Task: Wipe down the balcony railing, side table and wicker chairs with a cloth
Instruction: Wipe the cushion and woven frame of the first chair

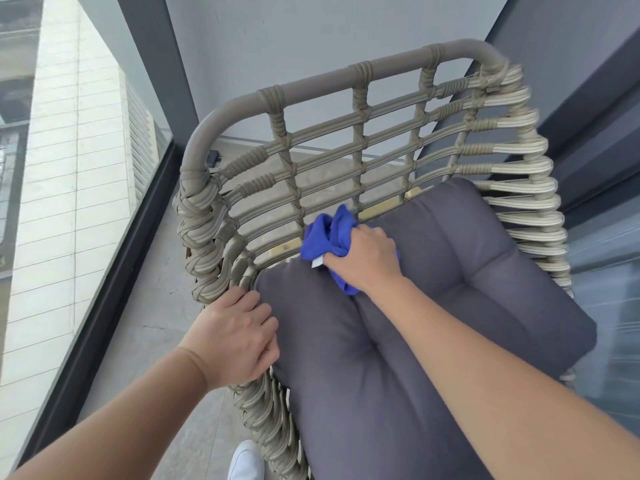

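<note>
2 hands: right hand (365, 259) bunches cloth (323, 242); left hand (235, 336) grips chair (204, 237) edge.

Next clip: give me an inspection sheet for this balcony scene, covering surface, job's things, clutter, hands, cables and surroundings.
Surface: grey seat cushion lying in the wicker chair.
Job's things: blue cloth, bunched, at the cushion's back edge by the lower slats of the chair back.
Clutter: nothing seen.
Hands: right hand grips the cloth; left hand curls over the chair's side rim.
Cables: nothing seen; a small dark object behind the chair cannot be identified.
Surroundings: glass balustrade on the left, grey wall behind, white shoe on the floor.
</note>
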Tool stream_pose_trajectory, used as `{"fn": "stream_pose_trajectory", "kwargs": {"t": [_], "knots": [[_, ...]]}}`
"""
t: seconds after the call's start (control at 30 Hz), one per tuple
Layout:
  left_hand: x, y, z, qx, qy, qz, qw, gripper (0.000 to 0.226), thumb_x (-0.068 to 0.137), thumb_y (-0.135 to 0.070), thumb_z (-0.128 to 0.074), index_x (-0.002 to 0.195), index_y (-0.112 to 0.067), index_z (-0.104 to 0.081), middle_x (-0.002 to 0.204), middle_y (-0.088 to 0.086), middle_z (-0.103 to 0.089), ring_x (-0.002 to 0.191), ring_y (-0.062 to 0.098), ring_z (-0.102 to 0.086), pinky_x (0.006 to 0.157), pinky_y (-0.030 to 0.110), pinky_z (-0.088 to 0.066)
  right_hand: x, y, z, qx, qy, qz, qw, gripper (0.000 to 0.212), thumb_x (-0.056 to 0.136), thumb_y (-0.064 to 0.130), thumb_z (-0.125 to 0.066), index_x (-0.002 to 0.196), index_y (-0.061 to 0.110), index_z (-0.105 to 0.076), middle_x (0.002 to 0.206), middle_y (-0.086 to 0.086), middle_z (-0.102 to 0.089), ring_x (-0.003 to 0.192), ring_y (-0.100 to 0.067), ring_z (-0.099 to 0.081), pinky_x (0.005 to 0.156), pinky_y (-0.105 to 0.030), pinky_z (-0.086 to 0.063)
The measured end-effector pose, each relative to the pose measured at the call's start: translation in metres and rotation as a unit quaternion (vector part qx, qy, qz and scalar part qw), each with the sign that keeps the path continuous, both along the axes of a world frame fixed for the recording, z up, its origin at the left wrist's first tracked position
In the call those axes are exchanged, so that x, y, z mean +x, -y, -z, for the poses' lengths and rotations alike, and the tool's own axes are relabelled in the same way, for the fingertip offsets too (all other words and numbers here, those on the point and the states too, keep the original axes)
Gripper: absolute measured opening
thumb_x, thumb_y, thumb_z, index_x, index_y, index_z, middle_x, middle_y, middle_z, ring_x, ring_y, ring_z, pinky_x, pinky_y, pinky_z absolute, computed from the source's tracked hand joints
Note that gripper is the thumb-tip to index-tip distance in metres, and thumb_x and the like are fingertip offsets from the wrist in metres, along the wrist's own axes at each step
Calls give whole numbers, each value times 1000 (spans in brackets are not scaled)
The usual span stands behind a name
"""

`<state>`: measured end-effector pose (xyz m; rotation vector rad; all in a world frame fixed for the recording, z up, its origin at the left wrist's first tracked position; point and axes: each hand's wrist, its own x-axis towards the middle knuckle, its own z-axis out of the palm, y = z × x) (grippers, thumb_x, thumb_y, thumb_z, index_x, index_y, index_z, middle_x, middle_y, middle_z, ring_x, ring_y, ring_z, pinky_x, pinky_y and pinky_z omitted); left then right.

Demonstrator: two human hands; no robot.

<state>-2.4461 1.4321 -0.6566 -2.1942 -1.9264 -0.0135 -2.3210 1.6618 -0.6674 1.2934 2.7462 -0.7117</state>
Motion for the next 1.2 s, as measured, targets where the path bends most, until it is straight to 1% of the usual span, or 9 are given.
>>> {"fn": "stream_pose_trajectory", "kwargs": {"t": [0.17, 0.33, 0.5, 0.63, 0.77, 0.9, 1.0, 1.1, 1.2], "knots": [[1, 0, 0, -8, 6, 1, 1000, 29, 86, -29, -56, 60, -19, -47, 59, 1, -43, 60, 28, -43, 63, 40, -41, -16, 50, 8, -3, -11, -66, 998, 30, 79, 53, -63, 89, 26, -56, 93, 7, -59, 104, -28, -54, 84, -40, -41], [1, 1, 0, -8, 4, 5, 1000, 29, 87, -30, -55, 60, -20, -47, 60, 1, -43, 61, 28, -44, 64, 40, -42, -2, 11, -8, 22, -4, -40, 999, 26, 83, 38, -66, 100, 19, -62, 103, -1, -63, 108, -32, -55, 86, -43, -45], [1, 1, 0, -6, 11, 8, 1000, 31, 88, -30, -54, 60, -19, -47, 59, 0, -41, 60, 28, -43, 63, 40, -44, 34, -75, -19, 106, 23, 85, 990, 36, 82, 37, -66, 110, 14, -65, 116, -7, -63, 118, -39, -52, 92, -47, -43], [0, 0, 1, -4, 14, 6, 1000, 31, 89, -29, -52, 60, -19, -46, 59, 0, -41, 60, 28, -43, 62, 42, -44, 64, -113, -6, 25, 13, 221, 975, 72, 82, 68, -60, 131, 15, -61, 133, -9, -60, 133, -40, -46, 111, -55, -37], [0, 1, 1, -6, 16, 5, 1000, 32, 89, -29, -53, 60, -18, -45, 59, 0, -41, 60, 28, -42, 63, 42, -45, 53, -93, 5, 6, 52, 166, 985, 78, 81, 68, -65, 137, 16, -55, 133, -8, -58, 134, -39, -43, 112, -53, -36], [-1, 2, 1, -6, 19, 6, 1000, 32, 89, -29, -53, 60, -18, -45, 59, 0, -41, 60, 27, -42, 63, 42, -45, 33, -66, 4, -20, 27, 137, 990, 53, 79, 63, -67, 116, 25, -64, 112, 0, -64, 120, -36, -51, 101, -50, -42], [0, 1, 0, -6, 18, 6, 1000, 31, 89, -29, -53, 60, -19, -46, 59, 0, -41, 60, 27, -42, 64, 41, -44, 21, -47, 4, -44, 20, 92, 995, 37, 78, 60, -65, 96, 28, -62, 96, 6, -63, 114, -32, -54, 98, -48, -43], [-1, 0, 0, -3, 18, 6, 1000, 31, 88, -29, -53, 60, -19, -47, 59, 0, -42, 60, 27, -42, 63, 40, -43, 7, -19, -3, -59, 38, 26, 997, 38, 79, 65, -67, 85, 30, -53, 83, 11, -55, 103, -26, -49, 94, -45, -41], [-1, 1, 0, -1, 22, 5, 1000, 30, 89, -29, -52, 60, -19, -47, 59, 1, -43, 60, 28, -43, 63, 40, -43, -9, 21, -1, -48, 34, -41, 997, 35, 77, 61, -67, 86, 29, -55, 84, 10, -53, 104, -28, -52, 88, -43, -39]]}}
